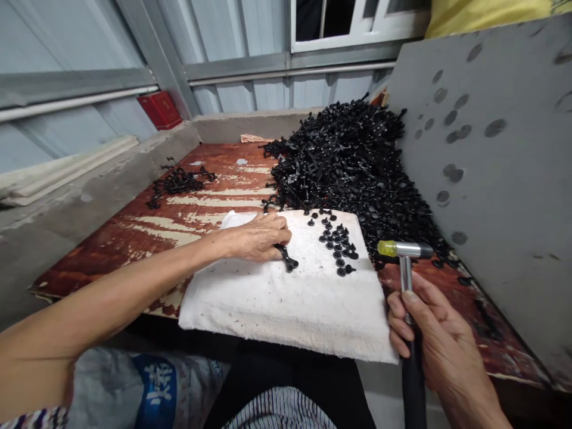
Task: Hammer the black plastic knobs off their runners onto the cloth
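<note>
My left hand point(263, 237) is closed on a small black plastic part point(289, 261) over the white cloth point(277, 310); most of that part is hidden under my fingers. To its right on the cloth lie several loose black round-headed pieces point(338, 247). In my right hand point(429, 325) is a mallet point(406, 249) with a yellow tip, a dark tip and a black handle. Its head is raised beside the cloth's right edge, apart from the parts.
A large heap of black parts point(344, 161) fills the back right, against a grey spotted panel point(496, 155). A smaller cluster of black parts point(179, 182) lies at the left on the worn red board point(223, 164). A red box point(159, 110) stands in the back left corner.
</note>
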`<state>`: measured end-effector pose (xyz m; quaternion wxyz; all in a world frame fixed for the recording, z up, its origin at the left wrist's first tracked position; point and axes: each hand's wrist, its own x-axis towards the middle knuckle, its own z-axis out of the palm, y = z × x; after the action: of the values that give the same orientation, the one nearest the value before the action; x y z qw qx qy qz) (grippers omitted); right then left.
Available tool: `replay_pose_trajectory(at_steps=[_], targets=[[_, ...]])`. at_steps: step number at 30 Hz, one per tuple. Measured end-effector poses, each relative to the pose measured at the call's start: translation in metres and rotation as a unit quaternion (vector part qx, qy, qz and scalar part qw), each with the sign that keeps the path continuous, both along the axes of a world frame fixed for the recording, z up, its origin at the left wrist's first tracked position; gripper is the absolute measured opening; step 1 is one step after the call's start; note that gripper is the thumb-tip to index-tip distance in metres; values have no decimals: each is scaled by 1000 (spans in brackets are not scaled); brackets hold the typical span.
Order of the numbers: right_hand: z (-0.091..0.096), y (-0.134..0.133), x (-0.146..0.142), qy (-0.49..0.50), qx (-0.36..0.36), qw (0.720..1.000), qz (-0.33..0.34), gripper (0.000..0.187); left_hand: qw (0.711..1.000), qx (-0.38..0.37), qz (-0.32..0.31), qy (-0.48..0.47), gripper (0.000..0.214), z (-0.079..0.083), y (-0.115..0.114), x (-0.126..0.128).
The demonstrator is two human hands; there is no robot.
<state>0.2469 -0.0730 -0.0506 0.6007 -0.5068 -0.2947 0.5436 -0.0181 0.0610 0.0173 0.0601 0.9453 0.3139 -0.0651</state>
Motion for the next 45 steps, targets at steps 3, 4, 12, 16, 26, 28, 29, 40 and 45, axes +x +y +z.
replay_pose_trajectory(at_steps=[3, 4, 12, 16, 26, 28, 29, 40, 45], targets=[[-1, -1, 0, 10, 4, 1000, 8, 41, 1000, -24, 8, 9, 9, 9, 1, 3], [-1, -1, 1, 10, 5, 1000, 9, 39, 999, -42, 19, 12, 9, 14, 1, 4], [-1, -1, 2, 10, 18, 1000, 17, 40, 989, -96, 102, -56, 18, 32, -16, 29], [-3, -1, 5, 3, 33, 998, 44, 44, 978, -150, 86, -116, 15, 21, -21, 48], [-3, -1, 9, -18, 48, 995, 89, 48, 846, -444, 142, -260, 16, 2, -21, 78], [-3, -2, 10, -22, 52, 994, 96, 47, 831, -461, 152, -271, 18, -1, -20, 80], [-4, -2, 10, -23, 53, 993, 99, 46, 828, -465, 158, -271, 19, -1, -20, 81], [-11, -2, 13, -28, 76, 987, 142, 45, 821, -455, 222, -264, 15, 7, -23, 85], [-11, -1, 13, -24, 71, 989, 126, 43, 805, -473, 247, -258, 16, 5, -27, 78]])
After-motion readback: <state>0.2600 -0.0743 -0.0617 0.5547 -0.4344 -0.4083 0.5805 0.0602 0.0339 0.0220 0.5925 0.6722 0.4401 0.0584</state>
